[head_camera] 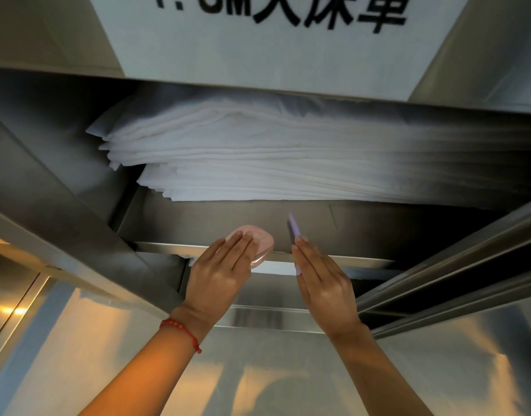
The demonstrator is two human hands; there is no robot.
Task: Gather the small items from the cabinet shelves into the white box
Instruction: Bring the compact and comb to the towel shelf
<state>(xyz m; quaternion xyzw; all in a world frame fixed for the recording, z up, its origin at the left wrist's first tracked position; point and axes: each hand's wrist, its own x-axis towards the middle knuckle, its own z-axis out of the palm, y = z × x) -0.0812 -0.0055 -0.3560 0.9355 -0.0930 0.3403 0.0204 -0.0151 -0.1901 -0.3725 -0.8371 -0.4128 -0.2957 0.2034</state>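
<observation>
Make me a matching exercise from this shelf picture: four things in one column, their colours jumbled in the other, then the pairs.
Things:
1. soap case under the left hand
2. flat stick by the right hand
3. folded sheets
4. bracelet

Colours:
A. white
B. red
C. pink
D. purple

Pairs: 1-C, 2-D, 3-A, 4-B
</observation>
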